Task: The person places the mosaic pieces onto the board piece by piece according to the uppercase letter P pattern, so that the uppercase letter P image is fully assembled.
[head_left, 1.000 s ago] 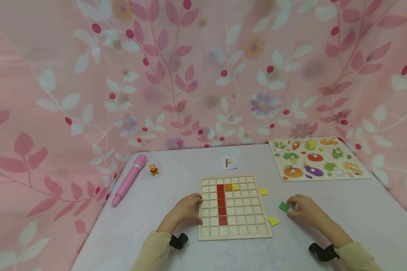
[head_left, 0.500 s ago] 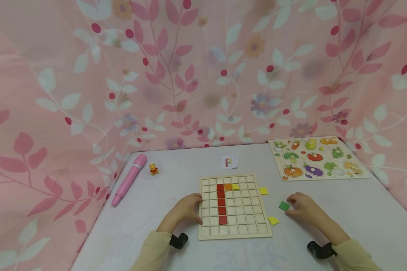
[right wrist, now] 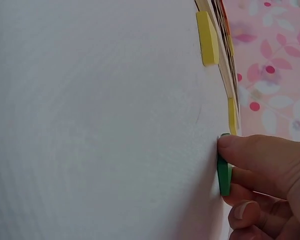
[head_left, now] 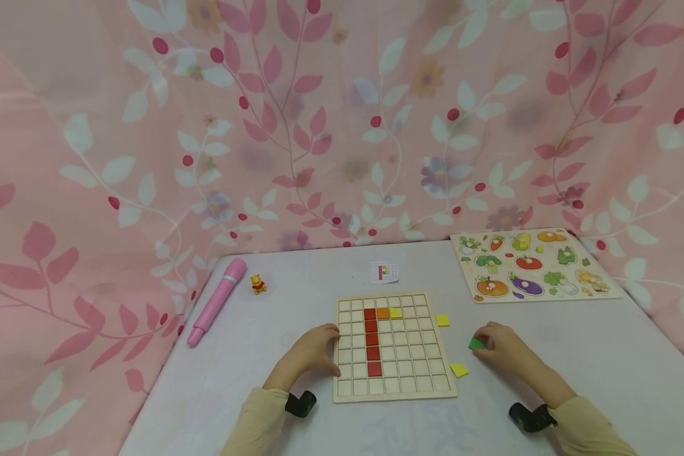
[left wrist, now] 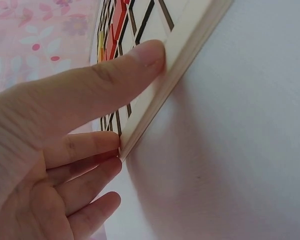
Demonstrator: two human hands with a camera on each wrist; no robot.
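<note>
A square wooden grid board lies on the white table with a column of red tiles, an orange tile and a yellow tile in its cells. Along the board's left edge rests my left hand, thumb and fingers spread apart against the rim; the left wrist view shows the thumb lying over that rim. To the right of the board, my right hand pinches a green tile between thumb and fingers, low over the table. The fingers partly cover the tile in the head view.
Two loose yellow pieces, one square and one rounded, lie beside the board's right edge. Behind it is a small pattern card. A vegetable puzzle board is back right; a pink pen-like toy and bear figurine are left.
My right hand has shifted slightly left and its fingers have closed over the green tile, which was more exposed before. The left hand and the board have stayed in place.
</note>
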